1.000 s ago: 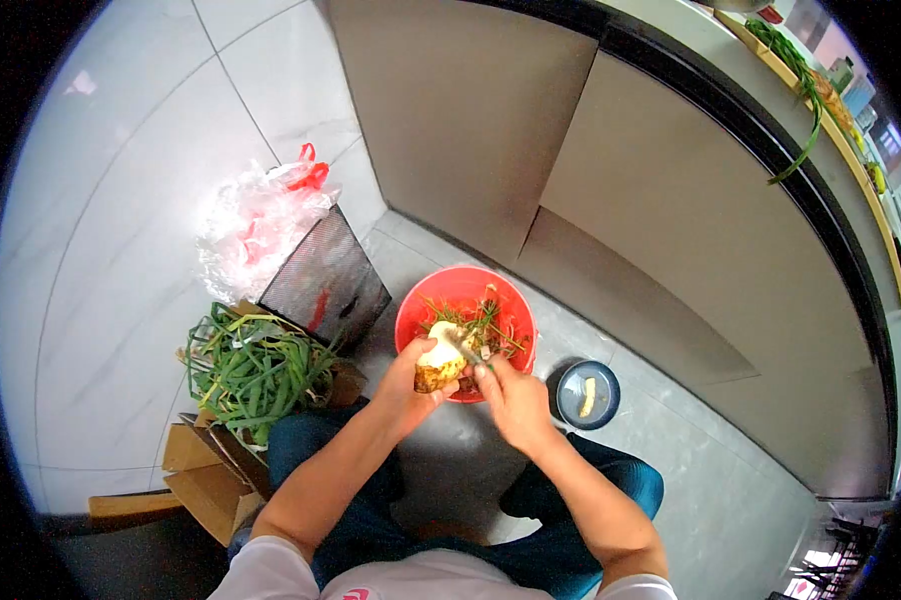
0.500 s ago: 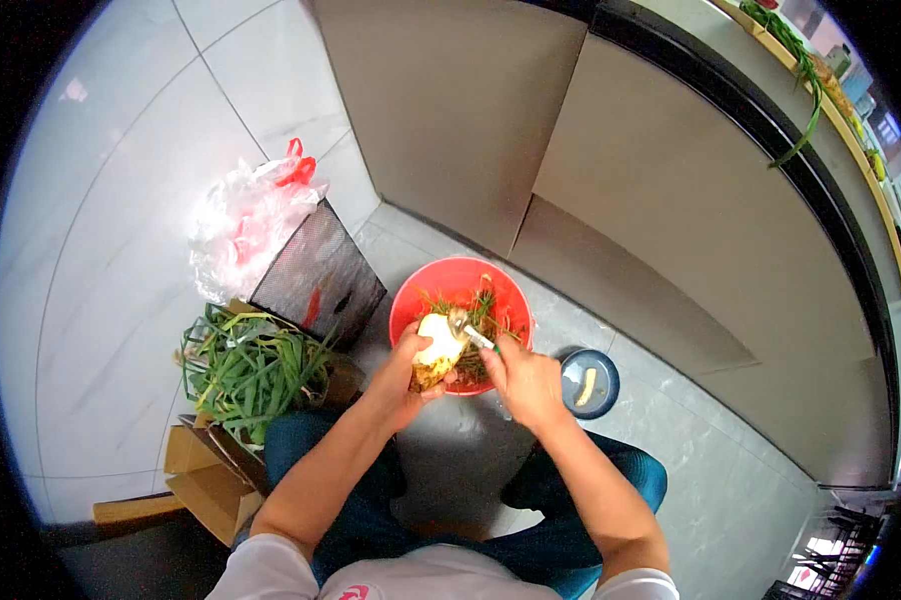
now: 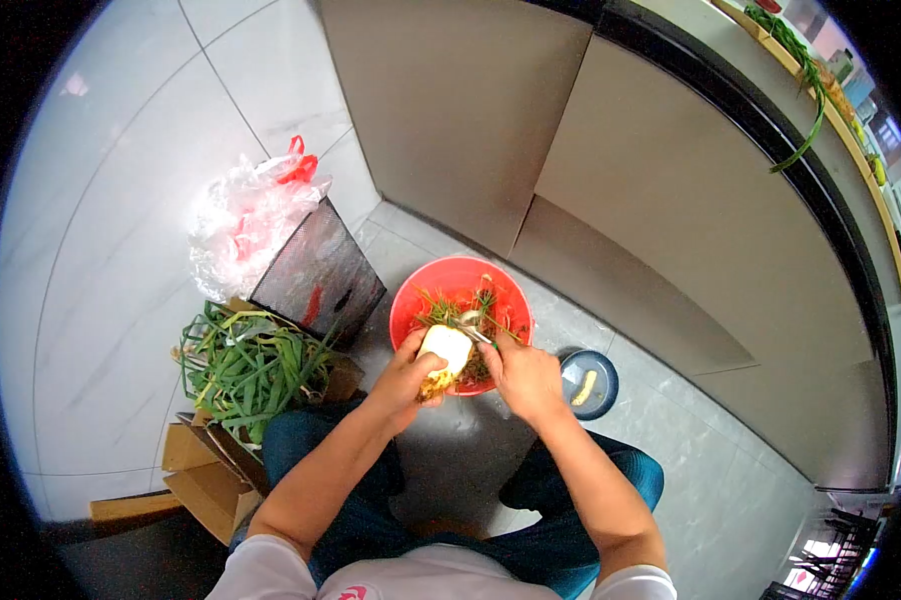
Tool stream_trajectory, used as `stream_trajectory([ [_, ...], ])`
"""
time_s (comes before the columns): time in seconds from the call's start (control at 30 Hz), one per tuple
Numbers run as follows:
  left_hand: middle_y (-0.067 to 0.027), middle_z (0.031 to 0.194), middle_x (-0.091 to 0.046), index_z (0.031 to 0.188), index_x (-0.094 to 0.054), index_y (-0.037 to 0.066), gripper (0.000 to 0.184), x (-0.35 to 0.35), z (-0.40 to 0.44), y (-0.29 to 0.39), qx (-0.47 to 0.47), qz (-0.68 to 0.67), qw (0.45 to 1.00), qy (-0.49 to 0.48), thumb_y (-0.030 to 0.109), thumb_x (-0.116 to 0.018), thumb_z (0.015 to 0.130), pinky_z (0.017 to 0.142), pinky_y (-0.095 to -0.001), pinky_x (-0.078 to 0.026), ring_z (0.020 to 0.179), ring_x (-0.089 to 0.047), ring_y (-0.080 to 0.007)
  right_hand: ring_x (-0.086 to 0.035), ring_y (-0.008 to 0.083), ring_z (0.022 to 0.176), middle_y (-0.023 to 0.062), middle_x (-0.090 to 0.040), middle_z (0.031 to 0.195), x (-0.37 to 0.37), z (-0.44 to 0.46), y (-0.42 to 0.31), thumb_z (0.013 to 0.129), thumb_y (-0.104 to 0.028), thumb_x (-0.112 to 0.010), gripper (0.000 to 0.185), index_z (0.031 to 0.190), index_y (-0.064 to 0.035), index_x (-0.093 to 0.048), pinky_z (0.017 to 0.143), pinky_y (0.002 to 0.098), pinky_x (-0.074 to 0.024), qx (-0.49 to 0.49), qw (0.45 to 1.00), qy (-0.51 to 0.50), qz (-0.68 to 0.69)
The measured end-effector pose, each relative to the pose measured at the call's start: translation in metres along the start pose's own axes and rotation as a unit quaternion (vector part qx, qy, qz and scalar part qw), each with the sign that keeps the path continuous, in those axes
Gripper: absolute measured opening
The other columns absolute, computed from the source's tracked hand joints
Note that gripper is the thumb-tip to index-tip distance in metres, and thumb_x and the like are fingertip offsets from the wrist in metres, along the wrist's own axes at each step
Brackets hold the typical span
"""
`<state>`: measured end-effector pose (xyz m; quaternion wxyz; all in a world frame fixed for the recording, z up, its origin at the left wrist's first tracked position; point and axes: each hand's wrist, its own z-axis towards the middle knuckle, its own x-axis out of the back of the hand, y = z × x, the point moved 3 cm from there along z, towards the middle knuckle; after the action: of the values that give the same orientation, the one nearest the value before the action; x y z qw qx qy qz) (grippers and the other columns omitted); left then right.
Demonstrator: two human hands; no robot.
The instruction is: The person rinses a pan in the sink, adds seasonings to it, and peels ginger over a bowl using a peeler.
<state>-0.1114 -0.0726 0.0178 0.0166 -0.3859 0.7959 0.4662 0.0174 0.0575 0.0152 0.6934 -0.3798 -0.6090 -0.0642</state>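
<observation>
My left hand (image 3: 403, 378) is closed around a partly peeled piece of produce (image 3: 447, 346), with its thumb lying across the pale flesh. Rough yellow-brown skin remains on the lower end; its exact kind is unclear. Closed in my right hand (image 3: 521, 375) is a small peeler (image 3: 478, 331), with a shiny metal head and a slim handle partly hidden by the fingers. The peeler's head is just right of the produce's upper end. Both hands are over a red tub (image 3: 426, 275) that holds green leafy scraps and peelings.
A dark blue bowl (image 3: 605, 398) with a pale peeled piece (image 3: 584, 388) stands on the floor to the right. At left are leafy greens (image 3: 256, 370) in a cardboard box (image 3: 196, 460), a mesh bin (image 3: 321, 265) and plastic bags (image 3: 246, 215). Grey cabinets (image 3: 661, 190) rise ahead.
The produce has tilted and dropped slightly, and my left thumb now lies over its pale face. The peeler has shifted slightly, with its head clear of the upper end.
</observation>
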Motion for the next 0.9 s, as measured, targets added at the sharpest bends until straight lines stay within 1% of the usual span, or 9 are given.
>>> stream_trajectory([
  [0.1, -0.0092, 0.100, -0.061, 0.127, -0.045, 0.010, 0.043, -0.003, 0.000, 0.005, 0.006, -0.024, 0.999, -0.029, 0.015, -0.052, 0.085, 0.042, -0.0250, -0.038, 0.067, -0.060, -0.0170, -0.065, 0.0408, 0.068, 0.0211, -0.065, 0.069, -0.004, 0.000, 0.017, 0.098, -0.040, -0.046, 0.038, 0.096, -0.0050, -0.061, 0.060, 0.0509, -0.0500, -0.058, 0.998, -0.001, -0.031],
  [0.3, -0.0103, 0.095, -0.062, 0.121, -0.049, 0.006, 0.035, 0.001, 0.005, 0.003, 0.037, -0.173, 0.984, -0.037, 0.021, -0.051, 0.090, 0.044, -0.0222, -0.039, 0.068, -0.060, -0.0172, -0.063, 0.0438, 0.071, 0.0218, -0.065, 0.075, 0.016, -0.011, -0.011, 0.098, -0.038, -0.046, 0.036, 0.098, -0.0057, -0.059, 0.062, 0.0520, -0.0492, -0.090, 0.987, -0.003, 0.132],
  [0.37, -0.0103, 0.088, -0.062, 0.113, -0.052, 0.003, 0.030, 0.003, 0.006, 0.003, 0.048, -0.207, 0.977, -0.027, 0.025, -0.048, 0.093, 0.040, -0.0224, -0.038, 0.063, -0.059, -0.0174, -0.063, 0.0431, 0.071, 0.0215, -0.064, 0.075, 0.013, -0.019, -0.029, 0.097, -0.037, -0.049, 0.031, 0.099, -0.0069, -0.057, 0.061, 0.0509, -0.0494, 0.006, 0.993, 0.003, 0.120],
  [0.4, -0.0102, 0.084, -0.062, 0.108, -0.054, 0.001, 0.030, 0.004, 0.006, 0.003, 0.055, -0.223, 0.973, -0.020, 0.027, -0.047, 0.094, 0.038, -0.0225, -0.037, 0.061, -0.059, -0.0175, -0.065, 0.0378, 0.067, 0.0181, -0.065, 0.072, 0.012, -0.022, -0.036, 0.094, -0.036, -0.054, 0.029, 0.092, -0.0068, -0.055, 0.055, 0.0483, -0.0502, 0.072, 0.992, 0.025, 0.096],
  [0.57, -0.0111, 0.074, -0.061, 0.105, -0.055, -0.002, 0.031, 0.006, 0.010, -0.002, 0.057, -0.220, 0.973, -0.039, 0.026, -0.047, 0.093, 0.033, -0.0211, -0.036, 0.051, -0.054, -0.0155, -0.065, 0.0349, 0.061, 0.0165, -0.064, 0.069, 0.013, -0.018, -0.032, 0.094, -0.035, -0.055, 0.030, 0.088, -0.0058, -0.053, 0.050, 0.0462, -0.0499, 0.124, 0.988, 0.069, 0.068],
  [0.63, -0.0110, 0.073, -0.061, 0.105, -0.055, -0.002, 0.032, -0.001, 0.007, 0.004, 0.056, -0.211, 0.975, -0.042, 0.027, -0.047, 0.093, 0.032, -0.0209, -0.036, 0.050, -0.054, -0.0150, -0.064, 0.0409, 0.067, 0.0205, -0.064, 0.073, 0.009, -0.011, -0.017, 0.096, -0.038, -0.050, 0.032, 0.096, -0.0070, -0.056, 0.055, 0.0511, -0.0492, 0.016, 0.998, 0.034, 0.053],
  [0.7, -0.0112, 0.072, -0.061, 0.105, -0.055, -0.004, 0.035, -0.007, -0.004, 0.008, 0.104, -0.191, 0.975, 0.052, 0.028, -0.047, 0.093, 0.032, -0.0205, -0.037, 0.048, -0.053, -0.0143, -0.063, 0.0435, 0.070, 0.0230, -0.065, 0.075, 0.002, 0.000, 0.006, 0.098, -0.041, -0.045, 0.038, 0.096, -0.0051, -0.058, 0.060, 0.0524, -0.0494, -0.064, 0.997, 0.005, 0.037],
  [0.87, -0.0125, 0.072, -0.061, 0.108, -0.055, -0.002, 0.036, 0.003, 0.004, 0.001, 0.074, -0.207, 0.975, 0.021, 0.029, -0.047, 0.093, 0.032, -0.0190, -0.037, 0.042, -0.049, -0.0138, -0.063, 0.0445, 0.073, 0.0237, -0.064, 0.074, 0.004, -0.004, 0.002, 0.099, -0.041, -0.044, 0.037, 0.100, -0.0066, -0.059, 0.062, 0.0516, -0.0484, -0.078, 0.987, 0.011, 0.142],
  [0.9, -0.0117, 0.082, -0.061, 0.111, -0.053, 0.000, 0.032, 0.007, 0.006, -0.001, 0.072, -0.219, 0.973, -0.030, 0.027, -0.049, 0.093, 0.034, -0.0198, -0.037, 0.051, -0.053, -0.0152, -0.063, 0.0445, 0.073, 0.0237, -0.064, 0.074, 0.003, -0.007, -0.005, 0.099, -0.041, -0.044, 0.037, 0.100, -0.0066, -0.059, 0.062, 0.0516, -0.0484, -0.076, 0.986, 0.009, 0.145],
])
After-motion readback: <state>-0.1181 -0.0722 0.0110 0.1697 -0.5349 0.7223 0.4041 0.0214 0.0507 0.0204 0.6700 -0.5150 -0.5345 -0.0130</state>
